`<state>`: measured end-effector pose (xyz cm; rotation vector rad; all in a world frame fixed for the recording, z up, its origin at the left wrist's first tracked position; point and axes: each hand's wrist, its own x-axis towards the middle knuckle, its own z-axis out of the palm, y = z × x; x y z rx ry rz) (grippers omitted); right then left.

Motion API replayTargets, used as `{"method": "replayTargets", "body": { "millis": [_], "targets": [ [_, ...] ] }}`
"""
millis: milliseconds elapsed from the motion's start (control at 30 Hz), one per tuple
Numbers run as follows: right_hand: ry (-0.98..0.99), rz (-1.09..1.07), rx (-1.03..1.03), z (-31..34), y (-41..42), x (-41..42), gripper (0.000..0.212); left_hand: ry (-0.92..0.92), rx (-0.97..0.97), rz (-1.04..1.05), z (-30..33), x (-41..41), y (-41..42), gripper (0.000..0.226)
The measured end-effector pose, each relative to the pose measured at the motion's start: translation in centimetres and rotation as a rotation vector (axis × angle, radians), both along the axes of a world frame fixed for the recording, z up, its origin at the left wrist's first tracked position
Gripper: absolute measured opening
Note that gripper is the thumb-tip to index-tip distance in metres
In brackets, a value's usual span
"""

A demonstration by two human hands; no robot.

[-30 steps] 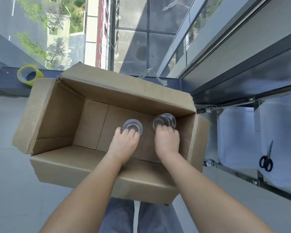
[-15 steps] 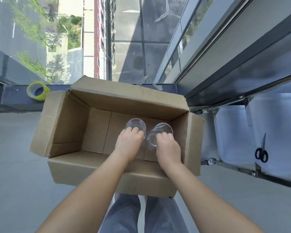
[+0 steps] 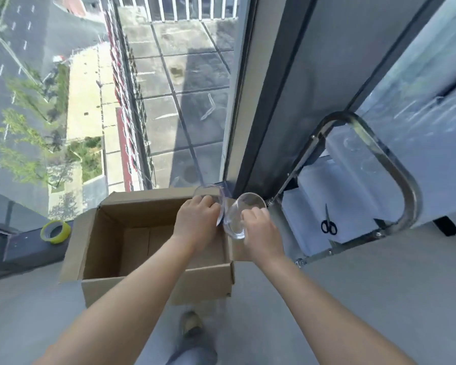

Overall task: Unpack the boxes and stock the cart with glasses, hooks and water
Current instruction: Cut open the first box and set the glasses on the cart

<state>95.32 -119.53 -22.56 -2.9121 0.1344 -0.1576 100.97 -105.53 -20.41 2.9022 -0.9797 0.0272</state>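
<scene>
Evidently the unpacking step is in hand: beside the steel cart (image 3: 395, 164), the open cardboard box (image 3: 153, 248) sits on the floor, and two clear glasses are lifted above its right end. The left hand (image 3: 196, 219) curls round the left glass (image 3: 208, 193); the right hand (image 3: 261, 233) grips the right glass (image 3: 241, 214). Next, each glass likely needs carrying rightward onto a cart shelf and setting upright. No writing is legible.

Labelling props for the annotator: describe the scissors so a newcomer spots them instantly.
Start at the steel-framed cart right of the open cardboard box. On its white-lined lower shelf lie small black-handled scissors, blades pointing away from the person. They are the only dark item on that white lining.
</scene>
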Motion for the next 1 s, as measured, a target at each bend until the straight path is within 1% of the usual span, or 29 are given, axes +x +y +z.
{"method": "replayTargets", "body": {
  "millis": [67,100,167,233,300,367,600,733,800,900,1000],
  "targets": [
    [-0.009,-0.027,0.017,2.6,-2.8,-2.5,0.019,-0.003,0.011,-0.03,2.8,-2.5,-2.9,0.025],
    [0.021,-0.033,-0.005,3.7,-4.4,-4.1,0.02,-0.007,0.011,-0.033,3.7,-3.9,-4.6,0.021],
    [0.047,-0.036,-0.012,5.5,-7.8,-7.4,0.025,-0.018,0.057,-0.057,5.4,-6.7,-8.1,0.027],
    [0.038,-0.072,-0.03,7.3,-11.1,-11.0,0.024,-0.038,0.059,-0.074,6.9,-10.0,-11.8,0.029],
    [0.032,-0.107,-0.059,8.5,-14.5,-14.5,0.02,-0.021,0.048,-0.102,7.7,-13.1,-15.5,0.03],
    [0.038,-0.148,-0.065,9.3,-17.8,-17.6,0.02,-0.005,0.069,-0.136,8.1,-15.7,-19.0,0.029],
    [0.052,-0.361,-0.045,10.8,-29.1,-25.4,0.029,0.02,0.026,-0.299,9.4,-21.4,-31.9,0.03],
    [0.042,-0.457,-0.043,11.4,-36.0,-27.0,0.024,0.001,0.039,-0.394,10.3,-22.0,-39.9,0.028],
    [0.047,-0.497,-0.072,11.5,-39.6,-26.6,0.024,0.009,0.019,-0.392,10.4,-21.1,-43.8,0.026],
    [0.056,-0.532,-0.09,11.4,-45.1,-24.4,0.025,0.02,-0.035,-0.367,10.5,-17.7,-49.4,0.023],
    [0.078,-0.546,-0.097,11.2,-50.1,-20.6,0.021,0.007,-0.021,-0.372,10.9,-13.7,-53.8,0.024]
  ]
}}
